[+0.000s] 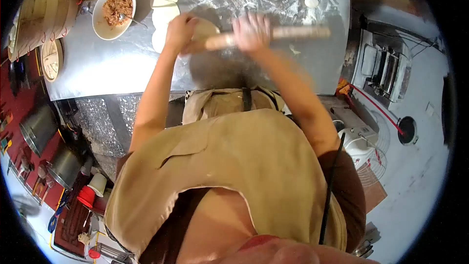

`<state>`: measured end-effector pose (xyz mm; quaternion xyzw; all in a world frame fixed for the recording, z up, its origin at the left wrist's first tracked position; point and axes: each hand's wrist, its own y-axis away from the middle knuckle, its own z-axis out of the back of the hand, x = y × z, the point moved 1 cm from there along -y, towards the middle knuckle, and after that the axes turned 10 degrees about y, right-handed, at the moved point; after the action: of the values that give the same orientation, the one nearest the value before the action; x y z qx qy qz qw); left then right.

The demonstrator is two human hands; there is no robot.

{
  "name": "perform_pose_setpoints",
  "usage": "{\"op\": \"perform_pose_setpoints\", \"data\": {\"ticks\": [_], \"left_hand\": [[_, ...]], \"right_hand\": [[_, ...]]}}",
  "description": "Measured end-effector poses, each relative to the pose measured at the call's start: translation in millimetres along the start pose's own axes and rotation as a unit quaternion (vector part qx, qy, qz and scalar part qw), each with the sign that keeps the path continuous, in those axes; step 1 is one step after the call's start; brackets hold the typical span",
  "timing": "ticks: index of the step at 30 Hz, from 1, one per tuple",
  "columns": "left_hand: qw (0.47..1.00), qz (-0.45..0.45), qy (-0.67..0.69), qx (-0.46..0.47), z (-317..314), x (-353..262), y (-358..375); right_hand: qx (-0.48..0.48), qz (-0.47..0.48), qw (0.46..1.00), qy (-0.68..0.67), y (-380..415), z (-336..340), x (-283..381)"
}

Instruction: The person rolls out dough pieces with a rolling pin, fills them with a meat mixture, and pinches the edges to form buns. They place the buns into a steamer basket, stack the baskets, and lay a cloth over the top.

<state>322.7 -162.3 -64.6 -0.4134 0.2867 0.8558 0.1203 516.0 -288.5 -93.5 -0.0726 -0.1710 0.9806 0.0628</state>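
Both arms reach over the near edge of the surface [308,71]. The left arm [152,93] goes almost straight out, and the left hand [181,30] is over the left half with its fingers bent in. The right arm [288,80] slants in toward the middle. The right hand [252,32] is palm down, its fingers pointing at the far edge. It looks blurry. The two hands are near each other but don't touch.

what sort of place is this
Probably a working kitchen, perhaps a restaurant's: there are bamboo steamers, a bowl of reddish food mix, and a rolling pin at a floury metal table.
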Motion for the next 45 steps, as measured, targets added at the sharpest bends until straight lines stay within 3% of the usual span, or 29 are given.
{"op": "perform_pose_setpoints", "data": {"ticks": [1, 3, 4, 5, 6, 7, 9, 10, 12, 13, 15, 16, 17, 19, 21, 22, 25, 27, 29, 31, 32, 33, 34, 35, 37, 40, 45], "left_hand": [[0.998, 0.014, 0.038, -0.054, 1, 14, 19], [0.973, 0.074, 0.216, 0.019, -8, 47, 44], [0.973, 0.079, 0.215, 0.021, -7, 32, 43], [0.994, 0.030, 0.099, 0.034, -7, 14, 38], [0.999, -0.023, -0.019, 0.043, -2, -1, 29], [0.993, -0.042, -0.078, 0.079, -2, -1, 2], [0.989, -0.010, -0.076, 0.129, 10, -10, -15], [0.996, 0.002, -0.058, 0.065, 14, -7, -8], [0.997, 0.017, 0.015, -0.080, 12, 22, 31], [0.996, 0.025, 0.015, -0.080, 16, 27, 41], [0.995, 0.080, 0.053, 0.005, 17, 36, 56], [0.990, 0.134, 0.038, 0.030, 21, 16, 50], [0.995, 0.091, 0.033, 0.011, 17, 14, 35], [0.993, 0.075, -0.058, 0.064, 14, -5, 12], [0.985, 0.073, -0.112, 0.107, 10, -14, 13], [0.979, 0.005, -0.147, 0.144, 10, -10, 15], [0.985, -0.087, -0.065, 0.131, 8, -7, 29], [0.988, -0.096, -0.035, 0.119, 18, -16, 26], [0.966, -0.098, 0.238, -0.018, 31, -12, 3], [0.927, -0.117, 0.316, -0.166, 45, -17, -28], [0.927, -0.050, 0.294, -0.228, 52, -21, -39], [0.928, -0.054, 0.294, -0.225, 46, -22, -49], [0.929, -0.126, 0.126, -0.323, 34, -24, -61], [0.891, -0.194, -0.044, -0.408, 20, -26, -73], [0.883, -0.250, -0.123, -0.379, -16, -58, -76], [0.920, -0.340, -0.051, -0.189, -60, -89, -98], [0.944, -0.287, -0.114, -0.117, -112, -127, -130]], "right_hand": [[0.011, 0.027, 1.000, 0.000, 39, 6, 3], [-0.003, 0.004, 1.000, -0.004, 42, 31, 10], [-0.021, -0.029, 0.999, -0.005, 39, 40, 14], [-0.008, -0.051, 0.998, -0.036, 19, 21, 11], [-0.002, -0.063, 0.998, 0.029, -17, 20, 8], [0.081, -0.075, 0.994, 0.015, -46, 16, 3], [0.000, -0.029, 1.000, 0.000, -53, 7, -3], [-0.005, -0.027, 1.000, 0.000, -32, 11, -4], [0.070, 0.068, 0.995, -0.014, 37, 31, 3], [0.075, 0.072, 0.994, -0.019, 43, 38, 6], [0.010, -0.004, 0.999, -0.054, 48, 50, 9], [0.059, -0.002, 0.998, -0.034, 27, 42, 8], [0.009, -0.013, 0.999, -0.046, 4, 32, 6], [0.026, -0.040, 0.999, -0.022, -40, 26, 4], [-0.016, 0.003, 0.999, -0.038, -21, 20, 4], [-0.058, 0.026, 0.996, -0.062, 4, 16, 2], [0.025, 0.032, 0.994, -0.103, 53, 60, -8], [0.048, 0.019, 0.994, -0.094, 54, 65, -24], [0.070, -0.028, 0.995, -0.072, 58, 58, -41], [0.057, -0.038, 0.995, -0.070, 59, 55, -54], [0.046, -0.042, 0.996, -0.071, 59, 53, -58], [0.043, -0.047, 0.996, -0.069, 60, 52, -61], [0.045, -0.059, 0.996, -0.057, 61, 52, -64], [0.047, -0.072, 0.995, -0.044, 62, 50, -67], [0.025, -0.095, 0.995, -0.034, 64, 49, -71], [-0.008, -0.129, 0.991, -0.024, 68, 49, -74], [-0.029, -0.162, 0.986, -0.012, 64, 46, -76]]}}
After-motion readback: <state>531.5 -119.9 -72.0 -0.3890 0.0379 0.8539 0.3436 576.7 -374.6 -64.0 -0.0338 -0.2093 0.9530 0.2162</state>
